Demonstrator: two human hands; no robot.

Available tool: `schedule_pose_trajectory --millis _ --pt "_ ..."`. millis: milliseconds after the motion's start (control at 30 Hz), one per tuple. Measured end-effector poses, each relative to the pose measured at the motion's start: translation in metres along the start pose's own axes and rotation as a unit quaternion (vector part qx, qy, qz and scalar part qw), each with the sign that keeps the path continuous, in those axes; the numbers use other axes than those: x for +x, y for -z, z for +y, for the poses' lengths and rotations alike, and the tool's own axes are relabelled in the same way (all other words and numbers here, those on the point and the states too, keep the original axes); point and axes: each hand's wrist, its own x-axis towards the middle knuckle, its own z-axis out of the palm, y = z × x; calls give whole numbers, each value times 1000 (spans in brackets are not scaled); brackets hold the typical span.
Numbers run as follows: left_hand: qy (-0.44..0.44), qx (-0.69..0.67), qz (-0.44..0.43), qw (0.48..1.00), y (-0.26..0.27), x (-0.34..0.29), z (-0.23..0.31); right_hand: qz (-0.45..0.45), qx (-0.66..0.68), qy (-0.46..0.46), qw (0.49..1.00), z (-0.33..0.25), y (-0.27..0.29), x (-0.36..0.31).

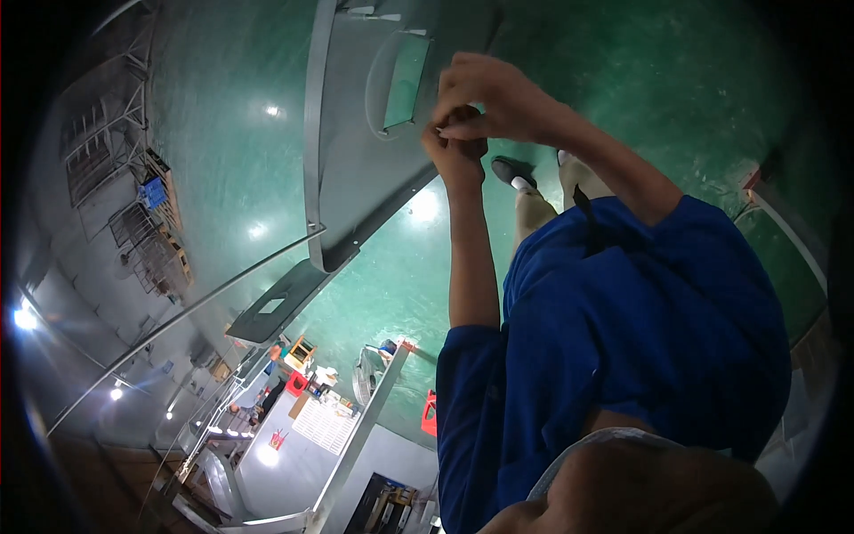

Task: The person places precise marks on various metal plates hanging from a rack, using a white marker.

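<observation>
My left hand (459, 153) and my right hand (494, 96) meet at the upper middle, at the edge of a large grey panel (360, 182). The fingers of both are bent and pressed together. Whatever they pinch, if anything, is too small or hidden to name. A cutout with a rectangular opening (406, 80) sits in the panel, just left of my hands. Small holes run along the panel's near edge.
A thin metal rod (187, 311) runs from the panel's lower corner toward the lower left. Below the panel hangs another grey panel (276, 307). Farther off are a fan (365, 376), a red stool (296, 384), wire racks (142, 245) and a blue crate (155, 192). The floor is green.
</observation>
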Motion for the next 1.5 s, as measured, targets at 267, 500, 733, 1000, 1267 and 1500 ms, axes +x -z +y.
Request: schedule_pose_trajectory --millis 267,500,733,1000,1267,1500 --pt "31 25 -23 999 8 -8 -20 -58 124 -132 982 9 -5 -10" --pt "56 -92 64 992 -6 -3 0 107 175 -233 951 52 -2 -1" --pt "36 -120 88 988 -1 -4 -4 138 107 -228 958 58 -14 -4" --pt "40 -133 75 987 1 -8 -4 152 87 -200 964 61 -12 -12" --pt "45 -135 70 987 7 -13 1 162 40 -186 968 60 -14 -4" --pt "71 -187 31 979 26 -20 1 169 138 -227 949 54 -21 13"
